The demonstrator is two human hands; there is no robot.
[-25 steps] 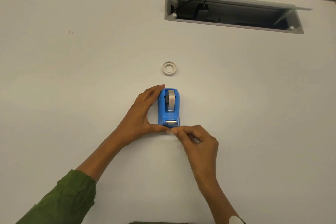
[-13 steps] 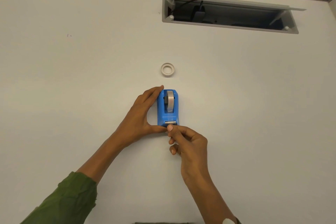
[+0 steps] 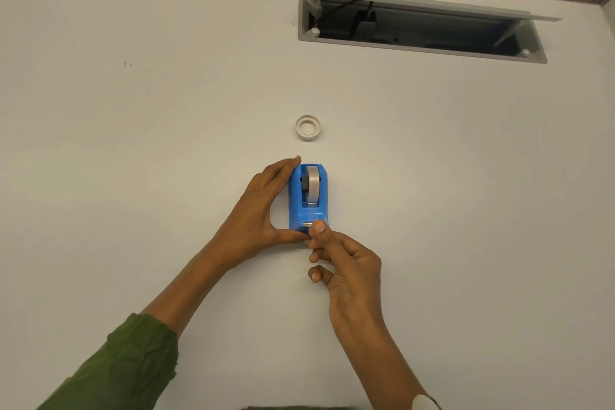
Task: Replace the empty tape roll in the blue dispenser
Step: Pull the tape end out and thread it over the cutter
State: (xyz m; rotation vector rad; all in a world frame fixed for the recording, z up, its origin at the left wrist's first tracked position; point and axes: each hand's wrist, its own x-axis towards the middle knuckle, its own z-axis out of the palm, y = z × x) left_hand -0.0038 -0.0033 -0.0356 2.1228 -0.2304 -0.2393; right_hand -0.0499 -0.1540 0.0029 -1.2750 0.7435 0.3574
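The blue dispenser stands on the white table, its cutter end toward me. A grey tape roll sits in its cradle. My left hand grips the dispenser's left side, fingers along the far end and thumb at the near end. My right hand has a fingertip pressed on the metal cutter at the near end; I cannot tell if a tape end lies under it. A small white ring, the empty core, lies flat on the table just beyond the dispenser.
An open grey cable hatch with cables inside is recessed into the table at the far right. The table's far edge runs along the top of the view.
My right hand has moved from just right of the cutter onto it, one fingertip now pressing on the metal blade. My left hand and the dispenser stay put.
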